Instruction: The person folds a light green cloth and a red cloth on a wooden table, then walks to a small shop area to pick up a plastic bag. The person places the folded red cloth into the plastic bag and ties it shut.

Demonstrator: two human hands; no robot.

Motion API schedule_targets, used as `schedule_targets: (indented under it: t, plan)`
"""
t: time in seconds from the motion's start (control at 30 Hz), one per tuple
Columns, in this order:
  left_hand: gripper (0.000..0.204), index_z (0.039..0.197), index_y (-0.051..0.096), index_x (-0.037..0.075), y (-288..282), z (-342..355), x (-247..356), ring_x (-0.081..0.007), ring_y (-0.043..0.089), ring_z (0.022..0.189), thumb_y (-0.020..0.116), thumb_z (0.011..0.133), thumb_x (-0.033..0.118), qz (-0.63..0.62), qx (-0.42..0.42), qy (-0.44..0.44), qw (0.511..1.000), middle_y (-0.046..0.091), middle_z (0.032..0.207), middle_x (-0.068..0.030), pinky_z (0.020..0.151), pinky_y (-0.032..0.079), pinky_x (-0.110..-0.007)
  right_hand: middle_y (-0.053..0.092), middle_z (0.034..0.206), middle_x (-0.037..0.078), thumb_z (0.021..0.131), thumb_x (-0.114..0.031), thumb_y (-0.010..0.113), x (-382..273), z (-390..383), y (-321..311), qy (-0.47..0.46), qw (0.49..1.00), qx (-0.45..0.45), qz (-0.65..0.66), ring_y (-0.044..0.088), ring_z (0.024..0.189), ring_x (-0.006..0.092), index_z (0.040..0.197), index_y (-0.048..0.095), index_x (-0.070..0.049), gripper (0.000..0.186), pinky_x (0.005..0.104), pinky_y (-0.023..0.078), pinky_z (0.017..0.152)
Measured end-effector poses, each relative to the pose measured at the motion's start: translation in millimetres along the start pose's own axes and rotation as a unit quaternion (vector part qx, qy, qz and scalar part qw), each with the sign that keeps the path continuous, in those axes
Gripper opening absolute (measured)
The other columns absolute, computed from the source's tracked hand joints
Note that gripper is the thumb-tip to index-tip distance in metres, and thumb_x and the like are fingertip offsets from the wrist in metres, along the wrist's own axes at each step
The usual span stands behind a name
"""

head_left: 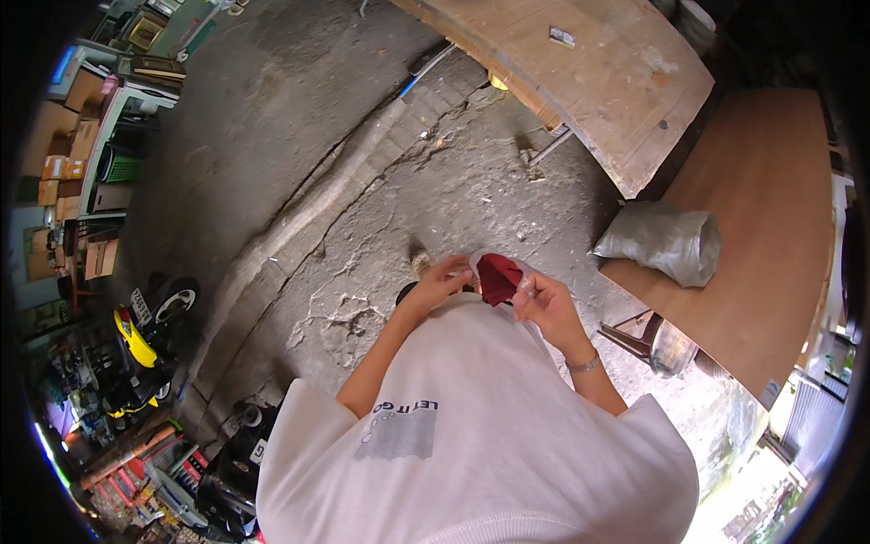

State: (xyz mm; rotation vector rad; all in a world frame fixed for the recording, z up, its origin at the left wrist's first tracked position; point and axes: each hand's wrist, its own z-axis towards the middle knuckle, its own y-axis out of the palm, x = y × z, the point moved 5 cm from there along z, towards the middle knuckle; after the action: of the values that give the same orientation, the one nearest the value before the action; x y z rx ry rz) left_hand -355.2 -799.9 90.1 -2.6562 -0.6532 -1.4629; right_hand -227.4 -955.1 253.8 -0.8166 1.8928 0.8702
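Observation:
In front of my shirt I hold a dark red folded piece, likely cloth, with a pale, see-through edge that looks like thin plastic. My right hand pinches this edge on the right side, thumb and fingers together. On the other side my left hand has its fingers bent against the left edge. The tips of the left fingers are partly hidden, so their exact grip is hard to make out. A wristband circles my right wrist.
A wooden tabletop stands ahead to the right, with a small packet on it. Right of me, a brown board bears a grey sack. Cracked concrete floor lies ahead. A yellow-and-black motorbike and crowded shelves stand left.

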Motion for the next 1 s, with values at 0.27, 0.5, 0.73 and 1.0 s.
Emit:
schedule_targets:
  t: [0.27,0.5,0.73,1.0]
  plan:
    - [0.030,0.116,0.060,0.005,16,47,9,-0.0135,0.065,0.092,0.061,0.097,0.028,-0.193,0.053,0.023,0.980,0.067,0.098,-0.0056,0.079,0.054,-0.028,0.055,0.069,0.003,0.101,-0.021,0.056,-20,-11,-19,-0.088,0.993,0.077,0.015,0.052,0.065,0.0100,0.085,0.051,-0.006,0.022,0.0256,0.043,0.066]
    - [0.034,0.109,0.065,0.000,-22,36,73,-0.0176,0.067,0.090,0.068,0.093,0.030,0.032,0.223,0.172,0.959,0.069,0.094,-0.0080,0.079,0.053,-0.031,0.057,0.072,0.003,0.102,-0.018,0.053,-1,-12,-53,-0.081,0.966,0.242,0.046,0.055,0.069,0.0110,0.086,0.053,-0.005,0.021,0.0256,0.045,0.069]
    - [0.031,0.104,0.066,-0.003,65,73,8,-0.0129,0.063,0.081,0.077,0.083,0.016,0.093,-0.005,0.022,0.995,0.068,0.089,-0.0078,0.070,0.049,-0.028,0.054,0.072,0.003,0.103,-0.015,0.050,-6,-11,-55,-0.073,0.964,0.238,0.095,0.054,0.071,0.0122,0.087,0.051,-0.005,0.019,0.0278,0.046,0.071]
    - [0.018,0.090,0.066,0.001,53,41,80,-0.0089,0.058,0.068,0.068,0.093,0.018,0.125,0.050,0.010,0.991,0.065,0.077,-0.0027,0.061,0.045,-0.025,0.064,0.076,0.005,0.099,-0.018,0.059,37,-33,-120,-0.052,0.944,0.319,-0.068,0.059,0.070,0.0100,0.085,0.057,-0.001,0.022,0.0257,0.046,0.068]
